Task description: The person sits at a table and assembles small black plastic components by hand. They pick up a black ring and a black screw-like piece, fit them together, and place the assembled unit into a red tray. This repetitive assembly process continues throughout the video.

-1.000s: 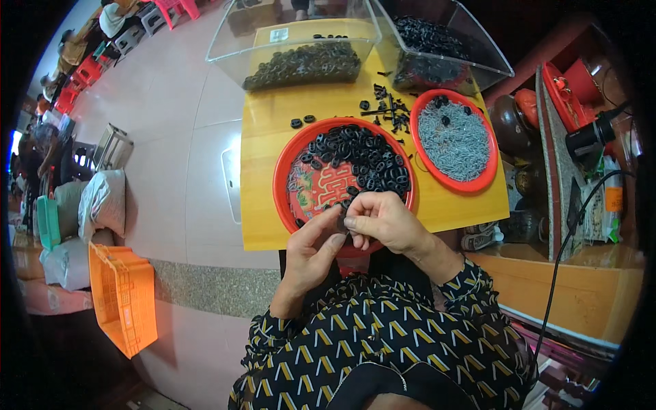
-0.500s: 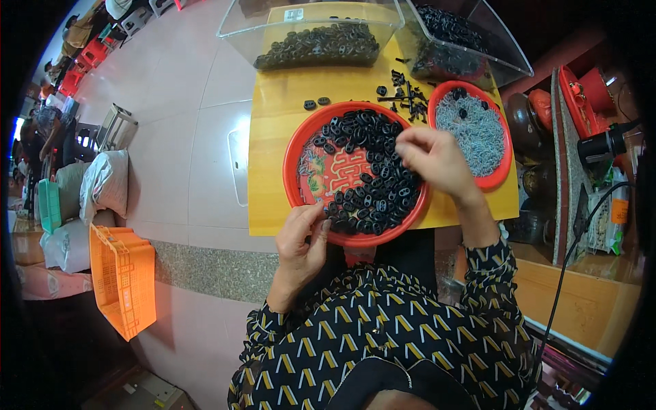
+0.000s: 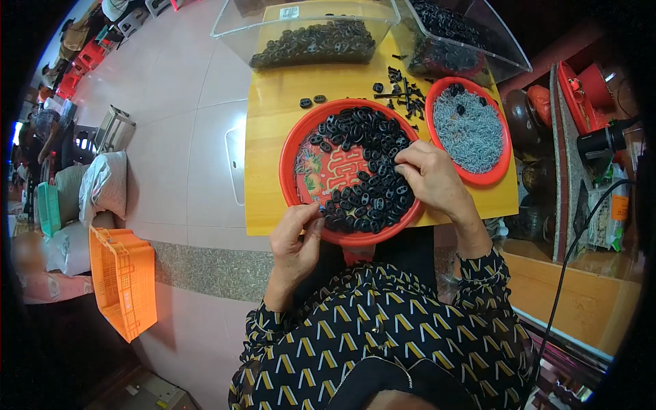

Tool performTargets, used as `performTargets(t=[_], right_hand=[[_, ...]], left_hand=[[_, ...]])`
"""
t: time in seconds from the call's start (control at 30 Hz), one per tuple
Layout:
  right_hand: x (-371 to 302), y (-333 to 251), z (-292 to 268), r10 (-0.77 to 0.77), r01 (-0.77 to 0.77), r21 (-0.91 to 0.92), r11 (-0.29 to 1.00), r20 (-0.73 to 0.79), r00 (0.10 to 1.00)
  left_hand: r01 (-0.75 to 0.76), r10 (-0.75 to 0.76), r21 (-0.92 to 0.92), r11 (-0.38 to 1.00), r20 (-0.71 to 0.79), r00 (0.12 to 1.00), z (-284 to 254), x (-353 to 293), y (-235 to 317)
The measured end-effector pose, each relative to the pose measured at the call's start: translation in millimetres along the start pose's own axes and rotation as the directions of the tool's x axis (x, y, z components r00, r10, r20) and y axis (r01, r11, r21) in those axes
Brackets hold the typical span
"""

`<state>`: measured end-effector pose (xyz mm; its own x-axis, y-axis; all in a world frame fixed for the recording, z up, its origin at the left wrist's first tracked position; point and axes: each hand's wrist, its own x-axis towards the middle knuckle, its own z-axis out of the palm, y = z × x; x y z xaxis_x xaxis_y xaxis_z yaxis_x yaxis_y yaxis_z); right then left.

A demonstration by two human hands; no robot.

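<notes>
A round red tray (image 3: 288, 140) with a patterned bottom holds a heap of small black oval pieces (image 3: 384, 154), each with two holes. My left hand (image 3: 295, 239) is at the tray's lower left rim, thumb and fingers pinched together; what is between the tips is too small to make out. Over the right side of the heap, my right hand (image 3: 441, 183) has its fingertips pinched down at the black pieces. Whatever they grip is hidden. To the right lies an oval red tray (image 3: 506, 150) full of small silvery screws (image 3: 470, 140), with a few black pieces on top.
Two clear plastic bins (image 3: 307, 34) (image 3: 471, 41) of black pieces stand at the yellow table's (image 3: 263, 178) far edge. Loose black bolts (image 3: 408, 96) lie between bins and trays. An orange crate (image 3: 123, 283) is on the floor at left. Shelves with a black cable (image 3: 568, 253) are at right.
My right hand has come slightly down, closer to the black pieces. My left hand has shifted a little to the left and stays pinched at the rim.
</notes>
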<state>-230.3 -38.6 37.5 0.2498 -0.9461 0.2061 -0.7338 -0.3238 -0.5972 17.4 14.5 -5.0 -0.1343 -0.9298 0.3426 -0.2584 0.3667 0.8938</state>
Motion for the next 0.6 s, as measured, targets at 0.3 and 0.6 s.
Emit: performTargets(t=[0.3, 0.6], right_hand=[[5, 1, 15, -0.091, 0.093, -0.174, 0.98, 0.024, 0.996], [19, -3, 31, -0.071, 0.105, -0.339, 0.935, 0.109, 0.991]], left_hand=[[0.105, -0.116, -0.203, 0.974, -0.045, 0.992, -3, -4, -11], [0.22, -0.256, -0.36, 0.907, -0.055, 0.965, -7, -3, -6]])
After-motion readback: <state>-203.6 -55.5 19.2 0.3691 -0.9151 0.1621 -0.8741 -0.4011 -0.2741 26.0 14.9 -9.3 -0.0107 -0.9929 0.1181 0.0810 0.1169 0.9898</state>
